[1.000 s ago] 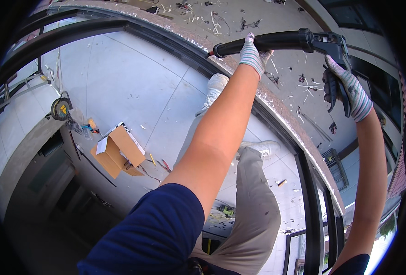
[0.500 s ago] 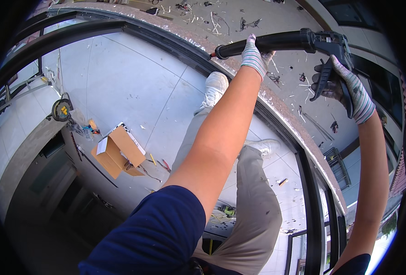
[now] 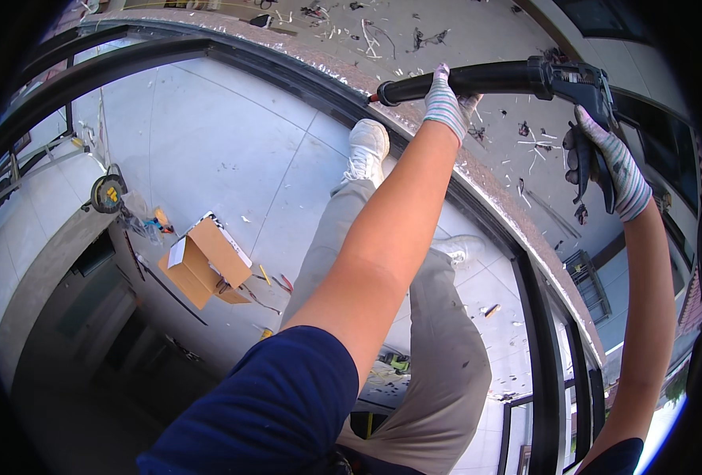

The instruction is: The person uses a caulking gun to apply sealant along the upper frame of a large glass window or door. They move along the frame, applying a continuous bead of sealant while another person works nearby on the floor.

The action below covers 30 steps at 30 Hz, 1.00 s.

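Note:
A black caulking gun (image 3: 517, 77) lies level across the top, its nozzle tip against the black frame edge at a speckled stone sill (image 3: 454, 174). My left hand (image 3: 446, 101), in a grey knit glove, wraps the gun's barrel near the front. My right hand (image 3: 610, 162), also gloved, grips the handle and trigger at the rear. My legs in beige trousers and a white shoe (image 3: 364, 146) stand on the pale tiled floor below.
An open cardboard box (image 3: 204, 261) sits on the floor at left with small tools scattered beside it. A round yellow-and-black tool (image 3: 108, 192) lies farther left. Cut scraps and debris litter the stone sill. Black window frames run along the right.
My right hand has shifted slightly on the gun's handle, fingers now closed around the trigger. The gun and my left hand stay almost where they were.

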Available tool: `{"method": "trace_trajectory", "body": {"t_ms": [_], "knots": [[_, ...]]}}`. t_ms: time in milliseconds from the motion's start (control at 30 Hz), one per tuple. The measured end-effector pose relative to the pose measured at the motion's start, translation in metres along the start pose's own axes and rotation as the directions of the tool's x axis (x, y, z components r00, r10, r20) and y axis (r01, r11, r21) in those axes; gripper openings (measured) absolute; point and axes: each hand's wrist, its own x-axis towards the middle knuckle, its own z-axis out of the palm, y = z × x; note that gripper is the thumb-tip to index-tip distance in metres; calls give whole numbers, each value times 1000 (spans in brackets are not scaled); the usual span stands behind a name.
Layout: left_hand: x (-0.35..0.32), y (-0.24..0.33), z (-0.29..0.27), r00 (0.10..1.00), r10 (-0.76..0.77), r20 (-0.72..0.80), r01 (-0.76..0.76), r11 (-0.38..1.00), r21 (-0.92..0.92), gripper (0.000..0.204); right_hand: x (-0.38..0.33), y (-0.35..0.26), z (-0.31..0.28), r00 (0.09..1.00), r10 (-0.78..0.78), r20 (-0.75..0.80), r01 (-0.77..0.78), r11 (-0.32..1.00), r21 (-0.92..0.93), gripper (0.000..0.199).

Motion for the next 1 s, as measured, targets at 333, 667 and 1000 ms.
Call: {"method": "trace_trajectory", "body": {"t_ms": [333,667,1000], "knots": [[-18,-27,-4,998,4,-57,-2,999,32,53,-11,22,-19,998,31,-49,-33,998,-55,54],[-19,-41,-8,999,20,-26,-20,1000,-15,53,-18,30,-21,997,-42,70,30,986,165,67],[-27,-66,-19,1000,3,-21,-4,998,-55,55,-24,53,-41,1000,-12,7,11,999,34,56]]}}
